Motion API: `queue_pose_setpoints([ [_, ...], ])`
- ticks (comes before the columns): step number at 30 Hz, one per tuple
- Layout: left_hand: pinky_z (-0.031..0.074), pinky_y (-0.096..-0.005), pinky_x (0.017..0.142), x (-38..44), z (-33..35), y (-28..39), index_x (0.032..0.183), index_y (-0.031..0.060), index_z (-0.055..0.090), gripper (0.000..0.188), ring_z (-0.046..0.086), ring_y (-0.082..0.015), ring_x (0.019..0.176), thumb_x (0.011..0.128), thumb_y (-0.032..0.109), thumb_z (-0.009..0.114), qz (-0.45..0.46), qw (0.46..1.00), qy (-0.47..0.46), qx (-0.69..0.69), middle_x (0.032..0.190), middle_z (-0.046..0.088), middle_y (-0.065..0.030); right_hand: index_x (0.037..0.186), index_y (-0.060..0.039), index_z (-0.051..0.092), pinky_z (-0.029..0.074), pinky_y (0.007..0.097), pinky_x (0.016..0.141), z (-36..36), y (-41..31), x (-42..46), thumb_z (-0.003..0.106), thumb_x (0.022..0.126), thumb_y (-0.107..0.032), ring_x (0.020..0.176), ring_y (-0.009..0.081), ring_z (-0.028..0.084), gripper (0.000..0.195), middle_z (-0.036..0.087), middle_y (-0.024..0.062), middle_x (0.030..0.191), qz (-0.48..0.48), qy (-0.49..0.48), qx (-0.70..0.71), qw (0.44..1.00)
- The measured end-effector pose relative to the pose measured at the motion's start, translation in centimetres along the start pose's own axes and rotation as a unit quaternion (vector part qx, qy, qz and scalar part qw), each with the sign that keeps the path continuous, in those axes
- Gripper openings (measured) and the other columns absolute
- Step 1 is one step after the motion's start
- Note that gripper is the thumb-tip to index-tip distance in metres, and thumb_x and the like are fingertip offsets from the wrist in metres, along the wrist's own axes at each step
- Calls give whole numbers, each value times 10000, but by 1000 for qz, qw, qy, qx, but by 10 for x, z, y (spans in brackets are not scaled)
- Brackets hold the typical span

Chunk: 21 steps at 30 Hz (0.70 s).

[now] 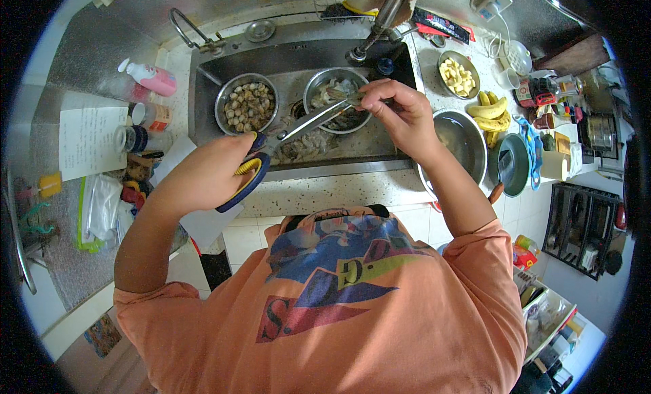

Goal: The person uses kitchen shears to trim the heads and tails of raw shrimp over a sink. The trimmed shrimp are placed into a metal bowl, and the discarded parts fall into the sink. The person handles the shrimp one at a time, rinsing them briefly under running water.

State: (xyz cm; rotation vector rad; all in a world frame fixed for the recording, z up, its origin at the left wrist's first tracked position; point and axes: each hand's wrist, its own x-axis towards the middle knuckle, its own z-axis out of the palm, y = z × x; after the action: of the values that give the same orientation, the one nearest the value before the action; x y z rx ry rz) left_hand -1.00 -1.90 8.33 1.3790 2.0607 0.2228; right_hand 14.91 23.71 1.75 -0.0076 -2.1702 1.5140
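My left hand grips kitchen scissors by their dark blue and yellow handles. The blades point up and right over the sink, their tips at a raw shrimp. That shrimp is pinched between the thumb and fingers of my right hand. Beneath it in the sink stands a round metal bowl with raw shrimp. Another metal bowl farther left is full of clams. A pile of what looks like shrimp shells and heads lies on the sink floor, partly behind the scissors.
Right of the sink are a bowl of peeled garlic cloves or similar pale pieces, bananas, a large metal basin and a green basin. The faucet hangs over the sink's back. A pink bottle and jars stand left.
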Motion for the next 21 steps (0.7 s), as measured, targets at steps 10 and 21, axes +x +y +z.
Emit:
queue_pose_setpoints([
  [10, 462, -454, 701, 5, -17, 6, 913, -38, 488, 236, 579, -408, 843, 818, 160, 574, 19, 998, -18, 56, 874, 584, -250, 854, -16, 618, 478, 275, 764, -4, -6, 5, 601, 833, 31, 874, 188, 617, 53, 638, 125, 941, -50, -45, -58, 996],
  [21, 456, -440, 757, 20, -9, -6, 1039, -1, 500, 253, 584, -398, 895, 814, 96, 562, 34, 999, -22, -16, 933, 601, -231, 873, -19, 592, 471, 265, 766, 8, 4, 2, 609, 841, 14, 830, 136, 603, 49, 627, 58, 871, 70, 26, 155, 985],
])
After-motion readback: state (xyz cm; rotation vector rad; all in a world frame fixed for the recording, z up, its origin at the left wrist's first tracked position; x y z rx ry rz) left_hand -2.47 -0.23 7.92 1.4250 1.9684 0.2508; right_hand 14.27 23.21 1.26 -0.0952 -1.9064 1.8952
